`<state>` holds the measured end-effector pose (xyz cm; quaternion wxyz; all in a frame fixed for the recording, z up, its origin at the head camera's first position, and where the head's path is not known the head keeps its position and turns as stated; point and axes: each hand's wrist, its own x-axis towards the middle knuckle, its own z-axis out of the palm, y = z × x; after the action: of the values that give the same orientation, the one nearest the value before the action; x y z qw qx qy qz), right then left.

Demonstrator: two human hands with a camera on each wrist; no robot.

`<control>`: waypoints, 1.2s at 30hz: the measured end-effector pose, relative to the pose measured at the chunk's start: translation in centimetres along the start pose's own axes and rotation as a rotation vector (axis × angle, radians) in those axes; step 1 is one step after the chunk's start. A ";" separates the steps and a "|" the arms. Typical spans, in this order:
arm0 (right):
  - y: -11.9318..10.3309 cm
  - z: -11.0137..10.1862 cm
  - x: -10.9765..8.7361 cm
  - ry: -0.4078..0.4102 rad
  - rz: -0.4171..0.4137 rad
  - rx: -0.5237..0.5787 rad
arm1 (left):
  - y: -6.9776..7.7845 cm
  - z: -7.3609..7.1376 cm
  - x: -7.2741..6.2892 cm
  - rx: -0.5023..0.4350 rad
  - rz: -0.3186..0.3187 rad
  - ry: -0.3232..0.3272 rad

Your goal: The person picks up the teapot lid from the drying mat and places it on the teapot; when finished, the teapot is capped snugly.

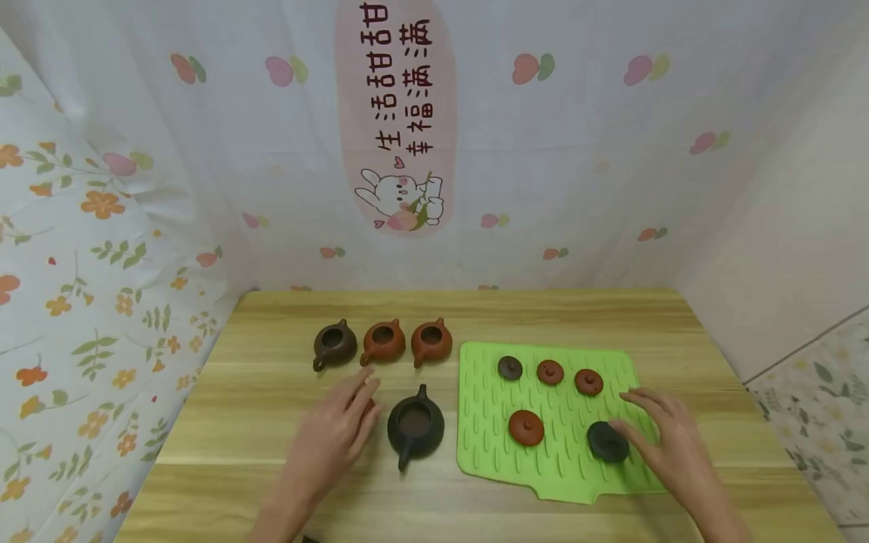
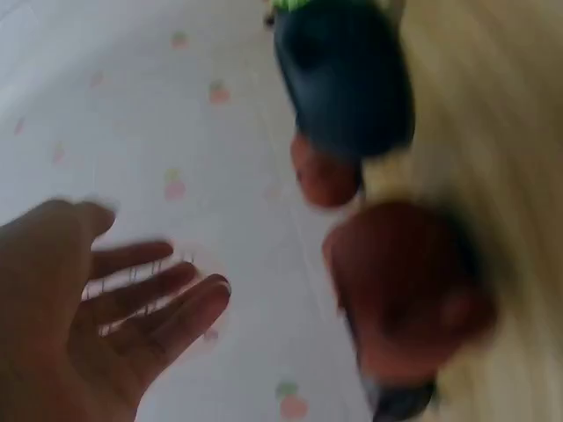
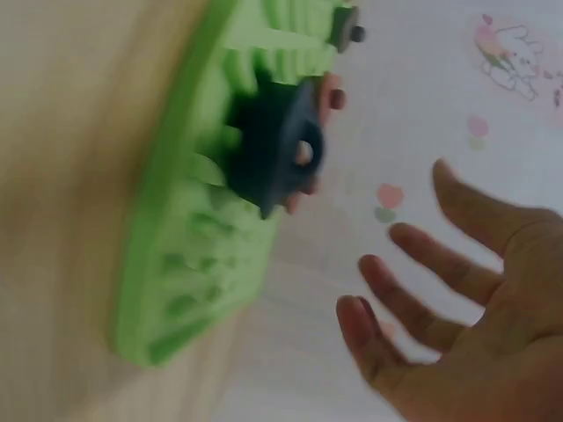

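My left hand is above a reddish-brown teapot, which it mostly hides in the head view. In the left wrist view its fingers are extended, apart from the pot, and hold nothing. Just right of it stands a larger black lidless teapot. My right hand hovers with spread fingers at the right side of the green mat. Closest to it lies a black lid with a loop handle; the right wrist view shows a gap between fingers and lid.
Behind stand a dark brown teapot and two reddish teapots, all lidless. On the mat lie a dark lid, two small reddish lids and a larger red lid. A patterned curtain hangs behind the wooden table.
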<state>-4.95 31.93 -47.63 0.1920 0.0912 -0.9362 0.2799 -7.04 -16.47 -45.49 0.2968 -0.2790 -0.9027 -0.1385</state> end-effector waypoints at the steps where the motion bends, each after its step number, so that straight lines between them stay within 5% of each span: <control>1: 0.2 0.1 -0.3 -0.012 0.026 -0.011 | 0.4 0.6 -0.2 -0.023 -0.011 0.039; 5: 1.0 0.8 -1.4 -0.088 0.084 -0.030 | 1.0 4.4 -2.6 -0.081 -0.093 0.046; 9: 1.5 1.7 -2.2 -0.133 0.091 0.005 | 1.8 6.7 -4.5 -0.158 -0.205 -0.071; 15: 1.7 2.9 -2.7 -0.101 0.074 0.033 | 3.1 7.4 -5.6 -0.171 -0.395 -0.249; 19: 1.7 3.1 -2.9 -0.130 0.120 0.023 | 3.2 8.1 -6.4 -0.087 -0.360 -0.309; 28: 2.5 2.6 -2.9 -0.178 0.217 0.139 | 3.2 10.6 -7.9 0.080 -0.225 -0.262; 33: 2.8 1.9 -2.4 -0.280 0.391 0.268 | 3.4 11.0 -7.9 0.055 -0.262 -0.255; 36: 2.7 1.8 -2.1 -0.296 0.426 0.302 | 3.6 10.6 -7.6 0.004 -0.291 -0.230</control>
<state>-4.37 33.29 -51.24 -0.0252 -0.0401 -0.8997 0.4338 -4.72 -12.35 -58.11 0.1690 -0.1586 -0.9618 -0.1454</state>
